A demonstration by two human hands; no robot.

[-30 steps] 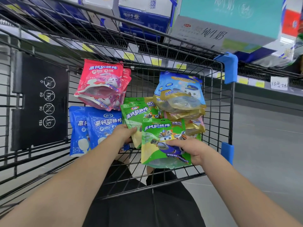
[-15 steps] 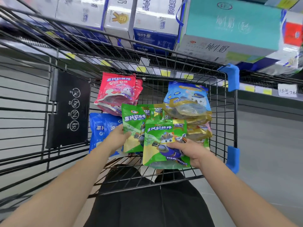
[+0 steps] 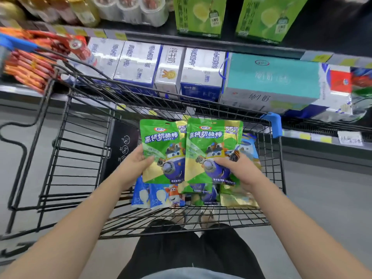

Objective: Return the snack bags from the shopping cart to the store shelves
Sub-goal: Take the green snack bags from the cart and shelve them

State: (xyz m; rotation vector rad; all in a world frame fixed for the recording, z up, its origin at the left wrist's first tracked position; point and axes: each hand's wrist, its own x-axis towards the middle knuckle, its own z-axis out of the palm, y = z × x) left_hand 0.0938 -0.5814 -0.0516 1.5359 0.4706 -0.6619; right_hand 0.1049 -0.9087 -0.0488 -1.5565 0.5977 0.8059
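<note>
i note my left hand [image 3: 136, 164] pinching the left green bag [image 3: 161, 146] and my right hand [image 3: 238, 171] the right green bag [image 3: 211, 146], both held above the cart [image 3: 272, 123]. nothing shelved yet, i judge; blue bags [image 3: 159, 195] lie inside.

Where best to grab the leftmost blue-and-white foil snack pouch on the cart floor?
Pinch its near bottom edge, coming from above on the person's side. The blue-and-white foil snack pouch seems to lie flat on the black wire cart floor; the green pouch in the left hand hides its far end.
</note>
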